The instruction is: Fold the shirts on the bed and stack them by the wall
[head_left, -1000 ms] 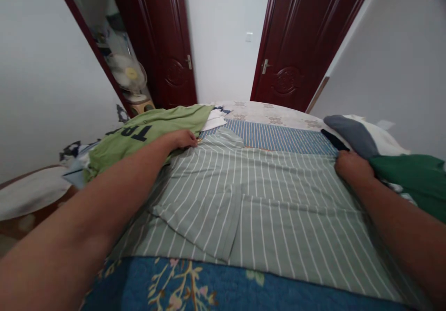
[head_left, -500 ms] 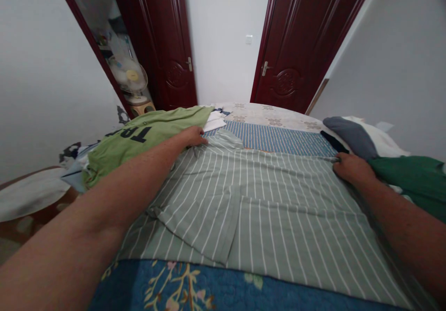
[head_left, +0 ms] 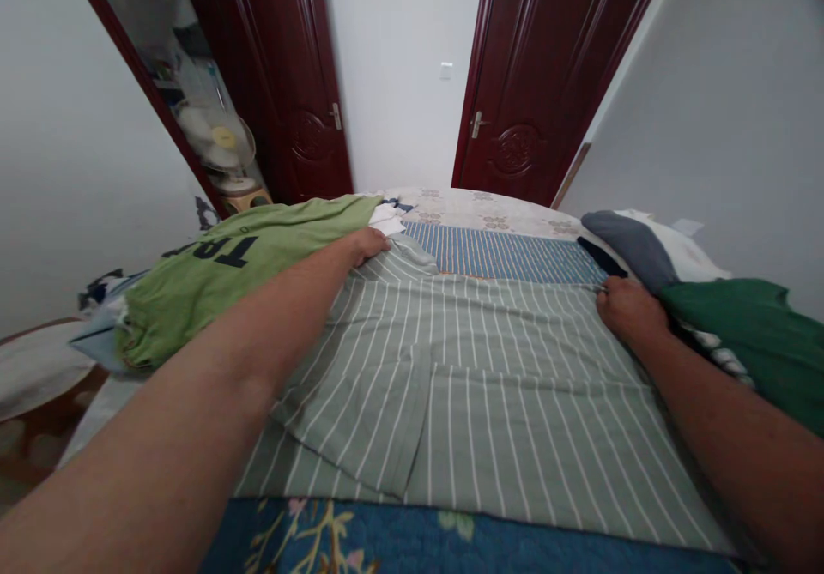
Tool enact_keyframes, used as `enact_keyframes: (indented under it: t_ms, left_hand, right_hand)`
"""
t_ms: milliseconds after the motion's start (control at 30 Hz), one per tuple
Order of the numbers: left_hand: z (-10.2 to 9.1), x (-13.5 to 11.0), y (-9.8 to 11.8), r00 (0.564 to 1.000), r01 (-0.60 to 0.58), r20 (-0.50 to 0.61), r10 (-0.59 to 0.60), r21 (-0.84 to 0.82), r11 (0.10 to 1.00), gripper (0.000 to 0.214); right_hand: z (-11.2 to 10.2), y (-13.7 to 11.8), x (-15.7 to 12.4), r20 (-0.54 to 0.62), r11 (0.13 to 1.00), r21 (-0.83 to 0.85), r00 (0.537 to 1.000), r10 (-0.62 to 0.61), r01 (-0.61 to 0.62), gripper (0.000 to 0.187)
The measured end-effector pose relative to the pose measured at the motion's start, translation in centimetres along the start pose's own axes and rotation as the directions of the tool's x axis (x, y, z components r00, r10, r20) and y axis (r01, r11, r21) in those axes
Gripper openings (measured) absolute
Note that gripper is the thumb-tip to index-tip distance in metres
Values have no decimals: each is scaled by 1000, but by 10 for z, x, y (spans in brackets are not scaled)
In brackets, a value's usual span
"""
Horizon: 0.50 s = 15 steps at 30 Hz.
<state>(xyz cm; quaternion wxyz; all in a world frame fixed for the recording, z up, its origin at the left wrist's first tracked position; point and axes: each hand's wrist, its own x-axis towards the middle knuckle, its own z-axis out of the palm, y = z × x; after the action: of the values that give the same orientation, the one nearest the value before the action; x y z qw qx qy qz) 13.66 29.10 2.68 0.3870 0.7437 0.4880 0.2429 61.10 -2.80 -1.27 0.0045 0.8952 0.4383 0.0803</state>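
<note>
A grey-green garment with thin white stripes [head_left: 489,385] lies spread flat across the bed. My left hand [head_left: 368,244] is closed on its far left corner, beside a light green T-shirt [head_left: 225,274] with dark letters. My right hand [head_left: 627,310] is closed on the garment's far right corner, next to a dark green garment [head_left: 753,342]. Both arms reach forward over the cloth.
A blue floral quilt [head_left: 399,544] covers the near bed edge, with blue-striped bedding [head_left: 508,252] farther back. A grey and white pile [head_left: 644,244] lies at the right. Two dark red doors [head_left: 534,85] stand beyond; a fan [head_left: 222,141] shows through the left doorway.
Both hands have slid a little farther along the striped garment's far edge, pulling it flatter. The view has shifted slightly to the right.
</note>
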Motion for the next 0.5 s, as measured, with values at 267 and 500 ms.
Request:
enact_keyframes:
  t_ms: [267,500]
  left_hand:
    - [-22,-22,28,988,-153,-10,154,-215,965,14]
    - [-42,-48,43,955,-289,-16,296,-278,916,20]
  right_hand:
    - [-22,10,7,10,993,107,999,54,-54,39]
    - [-59,19,-25,66,744,624,965,254,-239,23]
